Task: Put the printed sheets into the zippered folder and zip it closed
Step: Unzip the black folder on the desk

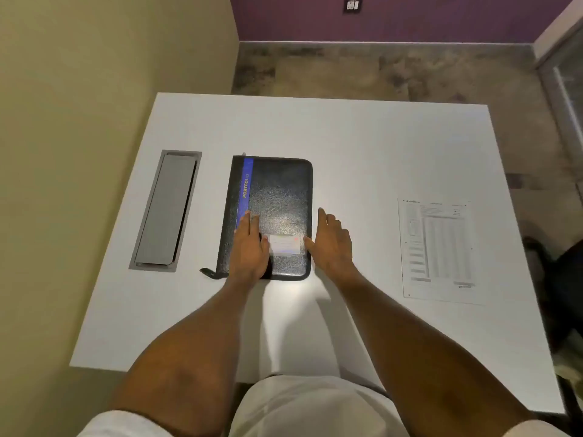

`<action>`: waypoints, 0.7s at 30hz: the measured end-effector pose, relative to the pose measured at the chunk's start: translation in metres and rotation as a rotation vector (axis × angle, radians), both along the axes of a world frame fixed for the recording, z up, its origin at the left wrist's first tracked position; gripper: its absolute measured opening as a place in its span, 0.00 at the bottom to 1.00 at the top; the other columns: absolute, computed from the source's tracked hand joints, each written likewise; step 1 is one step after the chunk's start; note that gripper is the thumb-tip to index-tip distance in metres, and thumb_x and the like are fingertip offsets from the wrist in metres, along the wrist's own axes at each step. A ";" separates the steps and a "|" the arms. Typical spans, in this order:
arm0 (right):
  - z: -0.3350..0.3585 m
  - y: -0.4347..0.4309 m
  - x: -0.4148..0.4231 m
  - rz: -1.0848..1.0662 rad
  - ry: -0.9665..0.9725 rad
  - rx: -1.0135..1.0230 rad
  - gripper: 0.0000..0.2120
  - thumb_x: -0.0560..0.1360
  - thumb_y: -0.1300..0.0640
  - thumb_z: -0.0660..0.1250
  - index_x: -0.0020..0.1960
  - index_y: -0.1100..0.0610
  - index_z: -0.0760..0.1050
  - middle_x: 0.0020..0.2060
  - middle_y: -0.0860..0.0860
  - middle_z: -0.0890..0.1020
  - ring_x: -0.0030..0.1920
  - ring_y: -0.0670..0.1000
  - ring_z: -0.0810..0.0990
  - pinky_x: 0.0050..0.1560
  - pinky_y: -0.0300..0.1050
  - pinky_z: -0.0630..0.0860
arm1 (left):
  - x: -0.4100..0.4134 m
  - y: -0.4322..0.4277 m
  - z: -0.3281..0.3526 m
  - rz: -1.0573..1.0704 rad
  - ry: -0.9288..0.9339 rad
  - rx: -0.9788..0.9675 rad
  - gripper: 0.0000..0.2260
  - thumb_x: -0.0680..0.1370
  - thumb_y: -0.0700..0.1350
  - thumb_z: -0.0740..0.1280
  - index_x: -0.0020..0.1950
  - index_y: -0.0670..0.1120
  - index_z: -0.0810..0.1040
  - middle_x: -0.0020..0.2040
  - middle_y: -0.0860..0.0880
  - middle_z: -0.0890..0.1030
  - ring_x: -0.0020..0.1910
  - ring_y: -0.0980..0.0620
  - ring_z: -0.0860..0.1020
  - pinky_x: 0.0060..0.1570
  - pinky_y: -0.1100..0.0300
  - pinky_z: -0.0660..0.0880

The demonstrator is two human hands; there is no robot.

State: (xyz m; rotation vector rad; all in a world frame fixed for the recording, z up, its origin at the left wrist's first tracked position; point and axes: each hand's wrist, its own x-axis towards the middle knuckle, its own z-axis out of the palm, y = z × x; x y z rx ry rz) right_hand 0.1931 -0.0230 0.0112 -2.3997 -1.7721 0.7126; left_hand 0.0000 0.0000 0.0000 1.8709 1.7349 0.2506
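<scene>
We see a closed black zippered folder [277, 209] lying mid-worktop [362, 146]. Our left hand [249, 247] rests flat on it, fingers open; our right hand [332, 244] touches its right edge, fingers spread. Printed sheets [440, 250] lie well apart, right.

1. The zippered folder [277, 203] is black with a glossy, grained leather-like texture.
2. A blue stripe [245, 190] runs down its left side, carrying yellow lettering that reads "PORTFOLIO".
3. A pale label [285, 245] on the cover is whitish, with a small red spot at its upper right corner.
4. The printed sheets [440, 250] are white with grey text and a grey table of columns.
5. The table [362, 146] is plain white.
6. The cable-port cover [167, 209] is matte grey.
7. The left wall [110, 58] is olive-beige; the far wall [441, 17] is purple.
8. The floor [378, 70] is mottled grey-brown.
</scene>
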 end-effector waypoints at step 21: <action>-0.066 0.155 -0.009 -0.380 0.217 -0.116 0.32 0.77 0.47 0.72 0.72 0.62 0.66 0.67 0.60 0.72 0.69 0.61 0.72 0.64 0.58 0.75 | -0.025 0.188 -0.054 0.229 -0.016 -0.209 0.28 0.81 0.41 0.65 0.80 0.39 0.62 0.75 0.37 0.69 0.74 0.37 0.66 0.72 0.41 0.68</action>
